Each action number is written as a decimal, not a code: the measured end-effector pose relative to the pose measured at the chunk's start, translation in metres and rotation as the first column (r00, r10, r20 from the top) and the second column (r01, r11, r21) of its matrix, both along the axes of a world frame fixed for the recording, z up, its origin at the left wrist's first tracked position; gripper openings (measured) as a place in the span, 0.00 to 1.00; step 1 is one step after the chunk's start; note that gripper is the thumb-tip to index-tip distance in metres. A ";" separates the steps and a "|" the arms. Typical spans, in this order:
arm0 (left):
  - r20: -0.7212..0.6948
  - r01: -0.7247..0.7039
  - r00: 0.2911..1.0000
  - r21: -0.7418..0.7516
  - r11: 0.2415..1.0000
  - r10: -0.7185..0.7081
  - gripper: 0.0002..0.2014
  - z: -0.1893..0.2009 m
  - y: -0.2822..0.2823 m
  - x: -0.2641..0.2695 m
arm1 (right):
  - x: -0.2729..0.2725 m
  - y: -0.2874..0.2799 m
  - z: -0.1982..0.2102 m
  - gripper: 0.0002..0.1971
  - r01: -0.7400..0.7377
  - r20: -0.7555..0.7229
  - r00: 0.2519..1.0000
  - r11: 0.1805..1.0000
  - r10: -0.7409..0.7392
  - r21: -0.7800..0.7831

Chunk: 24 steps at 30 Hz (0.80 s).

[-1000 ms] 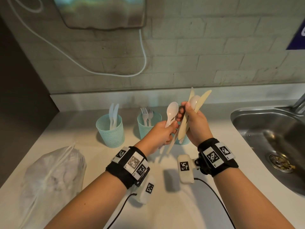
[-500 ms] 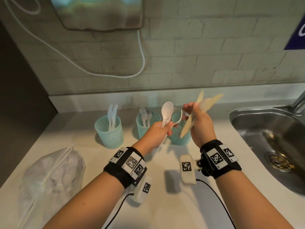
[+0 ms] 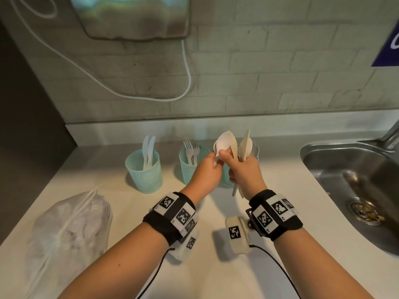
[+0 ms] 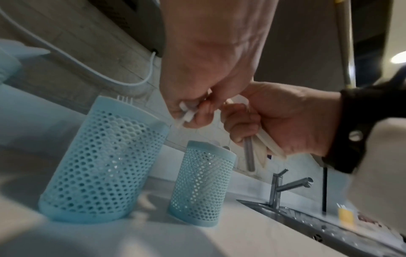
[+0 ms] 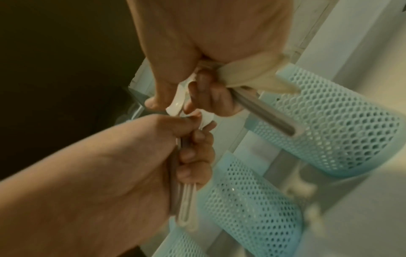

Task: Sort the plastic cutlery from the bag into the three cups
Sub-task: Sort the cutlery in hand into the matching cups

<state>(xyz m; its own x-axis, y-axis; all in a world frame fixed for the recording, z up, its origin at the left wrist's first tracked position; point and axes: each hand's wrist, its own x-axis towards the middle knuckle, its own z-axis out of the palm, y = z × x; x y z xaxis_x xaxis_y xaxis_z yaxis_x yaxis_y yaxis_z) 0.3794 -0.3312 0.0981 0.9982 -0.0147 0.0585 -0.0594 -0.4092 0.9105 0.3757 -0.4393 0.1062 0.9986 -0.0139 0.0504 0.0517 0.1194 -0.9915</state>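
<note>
Both hands meet above the rightmost teal mesh cup [image 3: 224, 180], which they mostly hide. My left hand [image 3: 216, 158] grips the handles of white plastic spoons [image 3: 223, 140], bowls up; those handles [image 5: 185, 200] stick out below its curled fingers. My right hand [image 3: 234, 167] grips an upright bundle of cream cutlery [image 3: 246, 145], with its thumb against the spoons. The left cup [image 3: 144, 172] holds white knives and the middle cup [image 3: 190, 167] holds forks. The clear cutlery bag [image 3: 69, 231] lies at the near left of the counter.
A steel sink [image 3: 356, 184] with a tap [image 4: 283, 187] is sunk into the counter on the right. A white cable [image 3: 138, 96] hangs on the brick wall behind the cups. Black wires trail from both wrist units over the white counter [image 3: 216, 277].
My left hand has carried its spoons to the right until it meets my right hand. The right hand's bundle has swung from a slant to upright.
</note>
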 end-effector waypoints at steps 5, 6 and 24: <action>0.039 0.033 0.999 -0.006 0.999 -0.033 0.14 0.000 0.001 -0.007 | 0.001 0.007 0.003 0.10 0.044 0.003 0.999 0.999 -0.045 0.008; 0.037 0.049 0.998 -0.087 0.995 -0.046 0.12 0.001 0.002 -0.009 | 0.001 0.007 0.003 0.10 0.030 -0.010 1.000 0.999 -0.029 0.035; -0.031 -0.194 0.980 -0.333 0.923 0.194 0.08 0.025 0.043 0.050 | 0.013 -0.006 0.009 0.12 -0.148 0.004 0.989 0.973 0.150 0.179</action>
<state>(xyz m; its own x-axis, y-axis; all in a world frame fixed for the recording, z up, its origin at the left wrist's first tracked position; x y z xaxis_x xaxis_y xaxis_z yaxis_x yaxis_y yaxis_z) 0.4294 -0.2886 0.1230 0.9794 0.1998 0.0287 -0.0115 -0.0869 0.9962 0.3889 -0.4449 0.1157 0.9906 0.1269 0.0507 0.0104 0.3001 -0.9539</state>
